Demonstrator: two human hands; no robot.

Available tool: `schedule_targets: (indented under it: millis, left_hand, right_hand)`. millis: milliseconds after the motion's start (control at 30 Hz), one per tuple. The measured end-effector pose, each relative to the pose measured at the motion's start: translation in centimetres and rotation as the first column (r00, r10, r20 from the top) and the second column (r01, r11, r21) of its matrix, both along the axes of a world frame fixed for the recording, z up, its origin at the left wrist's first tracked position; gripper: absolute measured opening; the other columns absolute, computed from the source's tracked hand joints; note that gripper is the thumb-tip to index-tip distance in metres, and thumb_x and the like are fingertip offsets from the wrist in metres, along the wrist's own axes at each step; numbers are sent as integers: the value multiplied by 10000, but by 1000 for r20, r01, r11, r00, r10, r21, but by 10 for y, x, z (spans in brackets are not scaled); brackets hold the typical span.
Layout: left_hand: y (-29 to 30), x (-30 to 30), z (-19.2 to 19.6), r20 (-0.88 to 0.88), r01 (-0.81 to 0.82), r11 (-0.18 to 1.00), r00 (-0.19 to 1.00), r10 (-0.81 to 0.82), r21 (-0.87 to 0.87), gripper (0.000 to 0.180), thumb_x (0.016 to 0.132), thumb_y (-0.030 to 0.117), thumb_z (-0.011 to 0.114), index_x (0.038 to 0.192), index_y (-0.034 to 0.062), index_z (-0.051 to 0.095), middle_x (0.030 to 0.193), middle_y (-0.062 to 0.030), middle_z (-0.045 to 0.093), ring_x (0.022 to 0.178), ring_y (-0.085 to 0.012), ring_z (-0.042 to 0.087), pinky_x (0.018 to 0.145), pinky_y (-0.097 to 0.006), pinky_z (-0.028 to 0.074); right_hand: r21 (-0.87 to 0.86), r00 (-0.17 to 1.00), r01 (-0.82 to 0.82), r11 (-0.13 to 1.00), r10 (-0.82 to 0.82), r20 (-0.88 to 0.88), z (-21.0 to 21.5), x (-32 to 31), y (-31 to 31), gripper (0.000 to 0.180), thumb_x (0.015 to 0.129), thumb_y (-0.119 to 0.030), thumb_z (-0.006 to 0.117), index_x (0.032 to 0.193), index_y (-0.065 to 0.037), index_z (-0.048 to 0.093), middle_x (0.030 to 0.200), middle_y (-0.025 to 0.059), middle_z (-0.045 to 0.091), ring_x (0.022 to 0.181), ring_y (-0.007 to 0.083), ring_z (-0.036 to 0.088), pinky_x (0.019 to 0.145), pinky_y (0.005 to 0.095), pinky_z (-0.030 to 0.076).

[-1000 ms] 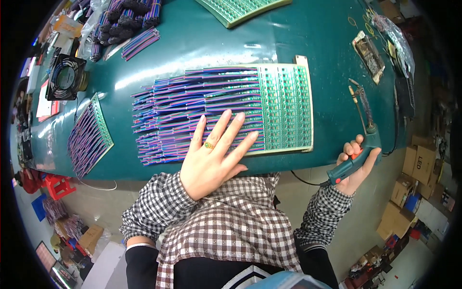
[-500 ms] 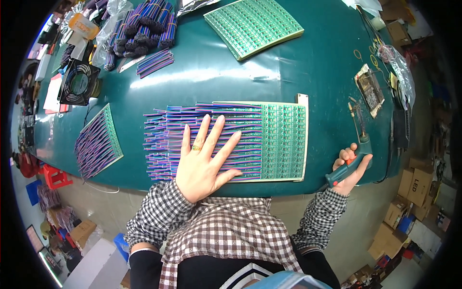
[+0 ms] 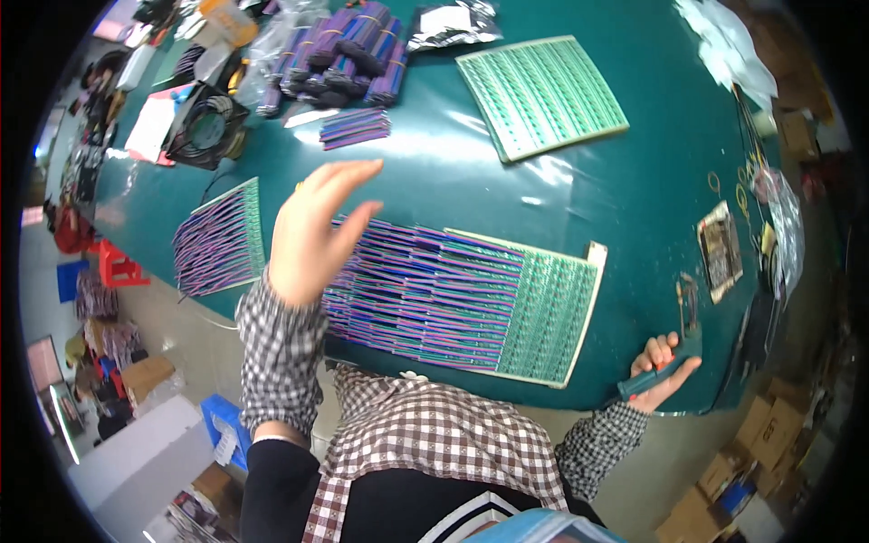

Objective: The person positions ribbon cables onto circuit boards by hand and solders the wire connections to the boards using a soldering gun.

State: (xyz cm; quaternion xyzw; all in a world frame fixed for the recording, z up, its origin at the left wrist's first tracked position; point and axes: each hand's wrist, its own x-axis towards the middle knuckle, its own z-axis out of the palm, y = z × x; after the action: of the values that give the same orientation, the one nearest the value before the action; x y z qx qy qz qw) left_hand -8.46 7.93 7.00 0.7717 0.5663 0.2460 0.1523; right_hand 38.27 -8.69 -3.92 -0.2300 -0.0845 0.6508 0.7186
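A green circuit board panel (image 3: pixel 552 317) lies in front of me, with rows of purple, blue and black wires (image 3: pixel 425 303) running across it to the left. My left hand (image 3: pixel 312 233) is raised at the wires' left ends, fingers and thumb apart, holding nothing; it hides part of those ends. At the right, my right hand (image 3: pixel 668 385) grips a green soldering gun (image 3: pixel 692 344) by its handle, the tip pointing away from me over the table. A small pile of loose wires (image 3: pixel 356 129) lies beyond my left hand.
Another wired board (image 3: pixel 253 237) lies left, near a black fan (image 3: pixel 206 128). Behind are tied wire bundles (image 3: pixel 362 45), a silver bag (image 3: pixel 451 25) and a stack of green boards (image 3: pixel 543 98). A shallow metal tray (image 3: pixel 720 253) sits beyond the soldering gun on the green table (image 3: pixel 647 208).
My left hand has lifted off the wires, where it lay flat, and moved to their left ends. My right hand still holds the soldering gun. The whole view has shifted and tilted.
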Motion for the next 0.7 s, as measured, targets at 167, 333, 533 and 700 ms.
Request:
schedule_targets:
  millis: [167, 333, 533, 700]
  left_hand:
    - [59, -37, -31, -10, -98, 995, 995, 98, 32, 333, 788, 87, 731, 1117, 77, 682, 1067, -118, 671, 1009, -308, 644, 858, -382, 510]
    - [103, -62, -70, -153, -144, 985, 980, 129, -90, 149, 768, 116, 724, 902, 72, 677, 872, -107, 624, 897, -312, 622, 779, -415, 500]
    - [94, -49, -80, -189, -85, 989, 976, 107, 124, 82, 808, 106, 654, 822, 43, 604, 831, -145, 597, 840, -345, 601, 751, -453, 481]
    - [80, -43, -82, -91, -150, 981, 983, 161, 123, 92, 822, 88, 637, 890, 60, 582, 858, -137, 617, 852, -344, 615, 759, -447, 491]
  right_hand:
    - [25, 998, 12, 1000, -10, -54, -3, -4, 4, 564, 934, -519, 614, 1131, -16, 453, 848, 38, 470, 819, 178, 530, 641, 335, 567]
    - [43, 994, 17, 999, -12, -105, -5, -6, 10, 561, 940, -501, 614, 1128, 0, 447, 869, 53, 471, 819, 192, 527, 653, 373, 577]
    - [-7, 993, 15, 1000, -15, -115, 1, -2, -1, 530, 971, -479, 584, 1161, -7, 434, 867, 41, 430, 778, 170, 457, 659, 374, 531]
    - [-9, 997, 14, 1000, -15, -81, -1, 3, -8, 532, 985, -483, 558, 1188, -5, 440, 913, 63, 466, 812, 184, 480, 691, 377, 545]
